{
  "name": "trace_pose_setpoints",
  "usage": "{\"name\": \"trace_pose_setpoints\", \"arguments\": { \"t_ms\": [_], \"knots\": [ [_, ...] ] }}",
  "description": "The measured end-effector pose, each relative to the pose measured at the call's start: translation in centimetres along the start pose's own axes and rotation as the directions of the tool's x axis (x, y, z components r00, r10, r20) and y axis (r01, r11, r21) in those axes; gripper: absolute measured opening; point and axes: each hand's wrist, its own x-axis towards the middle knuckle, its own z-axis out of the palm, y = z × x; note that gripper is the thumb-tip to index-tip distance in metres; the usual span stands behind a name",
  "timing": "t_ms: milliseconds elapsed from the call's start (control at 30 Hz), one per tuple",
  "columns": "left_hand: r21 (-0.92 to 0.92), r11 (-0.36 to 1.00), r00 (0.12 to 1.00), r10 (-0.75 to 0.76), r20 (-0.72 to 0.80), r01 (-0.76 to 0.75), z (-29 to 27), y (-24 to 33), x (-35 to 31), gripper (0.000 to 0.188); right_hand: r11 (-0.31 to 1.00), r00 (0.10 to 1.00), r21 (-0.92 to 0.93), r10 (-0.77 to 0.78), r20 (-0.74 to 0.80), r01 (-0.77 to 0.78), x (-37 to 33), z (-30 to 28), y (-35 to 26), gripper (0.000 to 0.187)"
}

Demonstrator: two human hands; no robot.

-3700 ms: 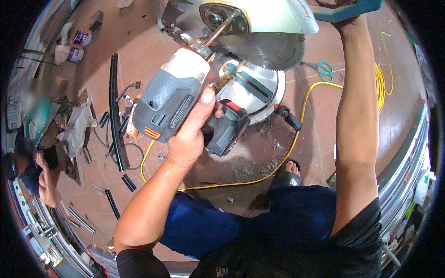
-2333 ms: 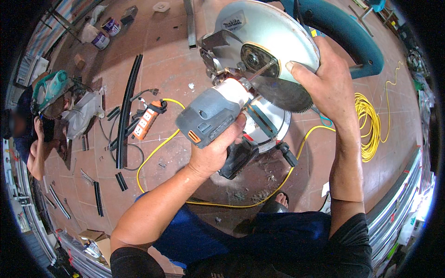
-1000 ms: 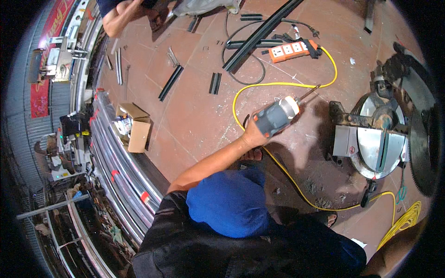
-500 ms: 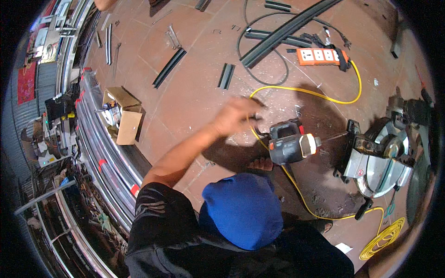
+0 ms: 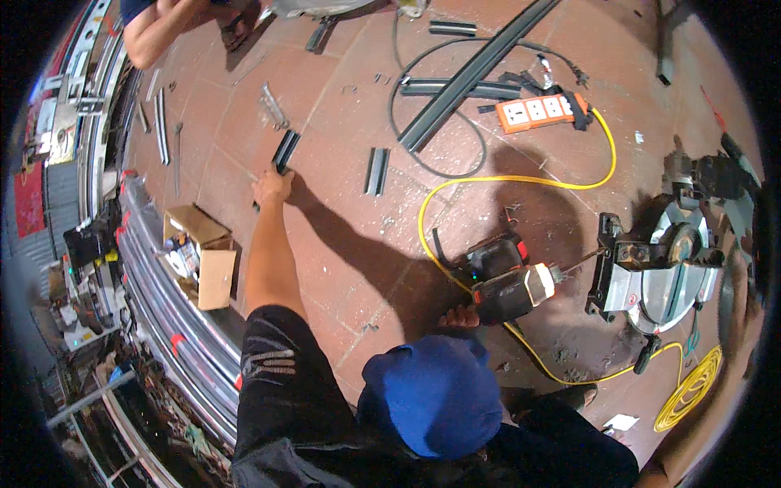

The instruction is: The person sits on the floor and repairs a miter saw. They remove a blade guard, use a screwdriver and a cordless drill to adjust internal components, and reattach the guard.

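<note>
My left hand (image 5: 273,185) has its fingers closed around a short black-and-silver metal profile (image 5: 285,150) on the floor; the hand covers part of the piece. My right arm runs up along the right rim toward the circular saw (image 5: 671,268). My right hand (image 5: 740,285) is dim there beside the saw, its fingers not clear. Between my arms, a black cordless drill (image 5: 511,291) with a lit lamp and a long bit stands on the floor, the bit pointing toward the saw. Toes show beside the drill.
Several cut profiles lie about, with a long black profile (image 5: 480,77) at the back. A yellow cord (image 5: 521,179) runs from an orange power strip (image 5: 537,112). An open cardboard box (image 5: 216,276) sits by wrapped tubes (image 5: 167,301). Another person's arm (image 5: 159,37) is at far left.
My left hand has gone forward and left from near the drill and taken hold of the short profile. The view has shifted, bringing more of the other person in at the top left.
</note>
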Motion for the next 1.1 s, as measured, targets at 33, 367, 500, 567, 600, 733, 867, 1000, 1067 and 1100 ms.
{"name": "trace_pose_setpoints", "arguments": {
  "t_ms": [33,367,500,567,600,733,867,1000,1067,1100],
  "knots": [
    [-0.074,0.997,1.0,0.018,-0.015,-0.019,-0.3,0.5,-0.8,0.064,0.998,0.999,-0.019,-0.053,0.005,0.053,-0.1,0.1,0.4,0.044],
    [-0.636,0.239,0.403,0.907,-0.124,-0.734,-4.0,13.3,-29.2,0.079,0.923,0.92,-0.042,-0.375,0.115,0.382,-1.3,-3.0,-4.0,0.034],
    [-0.546,-0.138,-0.064,0.986,-0.153,-0.827,-3.8,21.9,-35.9,0.081,0.906,0.897,0.041,-0.423,0.127,0.421,-5.5,-1.4,-1.7,0.026],
    [-0.576,-0.11,-0.031,0.989,-0.145,-0.81,-4.2,24.6,-38.0,0.068,0.945,0.912,0.164,-0.318,0.26,0.282,-9.7,-0.5,0.5,0.024],
    [-0.717,0.04,0.109,0.993,-0.05,-0.696,-5.0,24.7,-39.2,0.061,0.936,0.901,0.253,-0.316,0.297,0.245,-12.1,0.1,1.5,0.025],
    [-0.559,-0.093,-0.025,0.992,-0.127,-0.824,-11.0,25.9,-44.5,0.037,0.841,0.819,0.531,-0.373,0.436,0.1,-19.4,4.8,4.8,0.034],
    [-0.638,0.039,0.055,0.998,-0.005,-0.769,-18.0,28.1,-52.7,0.035,0.525,0.855,0.844,-0.482,0.193,0.105,-22.8,9.9,4.4,0.079],
    [-0.408,-0.003,-0.071,0.986,0.153,-0.913,-22.3,31.8,-60.8,0.049,0.045,0.879,0.981,-0.453,-0.146,0.187,-23.3,11.6,2.9,0.109],
    [-0.139,-0.121,-0.133,0.988,0.079,-0.983,-22.9,33.2,-64.6,0.062,-0.302,0.891,0.953,-0.43,-0.145,0.01,-23.4,11.1,3.6,0.098],
    [-0.01,-0.167,-0.167,0.983,0.071,-0.986,-23.0,33.7,-66.4,0.071,-0.31,0.944,0.946,-0.274,-0.186,0.096,-23.6,10.7,4.1,0.088]
  ]
}}
